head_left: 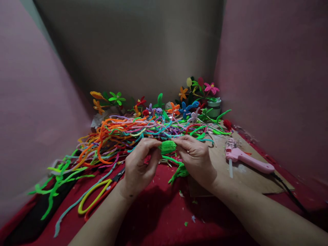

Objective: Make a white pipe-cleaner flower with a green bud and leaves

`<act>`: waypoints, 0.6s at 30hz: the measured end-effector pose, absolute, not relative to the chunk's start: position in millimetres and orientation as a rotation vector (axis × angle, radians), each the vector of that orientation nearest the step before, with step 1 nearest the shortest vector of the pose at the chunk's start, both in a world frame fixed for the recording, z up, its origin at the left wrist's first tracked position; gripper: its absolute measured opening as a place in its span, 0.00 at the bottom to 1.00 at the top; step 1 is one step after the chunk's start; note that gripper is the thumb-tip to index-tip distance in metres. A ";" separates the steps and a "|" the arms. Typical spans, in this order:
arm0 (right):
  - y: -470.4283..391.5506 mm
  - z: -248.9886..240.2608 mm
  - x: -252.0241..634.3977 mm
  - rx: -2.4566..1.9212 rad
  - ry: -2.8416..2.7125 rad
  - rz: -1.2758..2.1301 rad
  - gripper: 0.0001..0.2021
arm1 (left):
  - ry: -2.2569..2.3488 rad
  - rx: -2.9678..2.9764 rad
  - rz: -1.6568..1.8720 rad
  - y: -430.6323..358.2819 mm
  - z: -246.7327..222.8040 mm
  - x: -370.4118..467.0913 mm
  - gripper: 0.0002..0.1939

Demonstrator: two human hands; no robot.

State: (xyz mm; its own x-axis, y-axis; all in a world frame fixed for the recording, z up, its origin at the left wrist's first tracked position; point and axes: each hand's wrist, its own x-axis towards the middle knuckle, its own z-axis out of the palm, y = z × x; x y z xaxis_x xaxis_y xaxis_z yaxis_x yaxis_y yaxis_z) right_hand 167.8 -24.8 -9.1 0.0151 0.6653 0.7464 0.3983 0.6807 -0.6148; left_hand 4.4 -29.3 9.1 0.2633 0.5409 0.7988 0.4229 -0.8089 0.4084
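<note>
Between my two hands is a small bundle of bright green pipe cleaners (167, 147), lying side by side like a ribbed leaf. My left hand (143, 164) pinches its left end between thumb and forefinger. At the right end, my right hand (193, 155) has its thumb and fingertips closed on it too. The bundle is held level above the red cloth (159, 212). Just below my right hand lies another green pipe-cleaner piece (181, 170), partly hidden by that hand. Behind my hands spreads a heap of loose pipe cleaners (133, 128) in many colours.
A pink glue gun (249, 160) rests on a brown board (269, 182) at right, its cord running off rightward. Scissors (96, 196) with yellow and orange handles lie left. Green pipe-cleaner stems (55, 184) sit farther left. Pipe-cleaner flowers (186, 109) and a small pot (214, 106) stand behind.
</note>
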 end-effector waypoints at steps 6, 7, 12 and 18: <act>-23.1 -9.8 169.4 -0.845 -1.607 0.089 0.12 | 0.832 1.559 1.550 -30.5 14.5 10.9 0.10; -22.4 -10.2 169.7 -0.842 -1.607 0.064 0.12 | 0.829 1.476 1.549 -29.0 16.8 10.1 0.10; -19.8 -10.7 170.8 -0.826 -1.599 -0.008 0.11 | 0.879 1.132 1.336 -17.1 20.9 2.7 0.08; -19.5 -8.3 170.3 -0.893 -1.544 0.022 0.11 | 0.895 1.057 1.101 -17.8 11.2 10.4 0.12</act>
State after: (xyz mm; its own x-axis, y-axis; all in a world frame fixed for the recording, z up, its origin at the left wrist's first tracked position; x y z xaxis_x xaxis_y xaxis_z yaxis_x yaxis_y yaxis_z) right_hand 170.3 -19.5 -8.3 0.0919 0.5371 0.8385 0.5131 0.6961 -0.5022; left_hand 10.4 -17.8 11.2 0.2302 0.9718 -0.0507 -0.2487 0.1091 0.9624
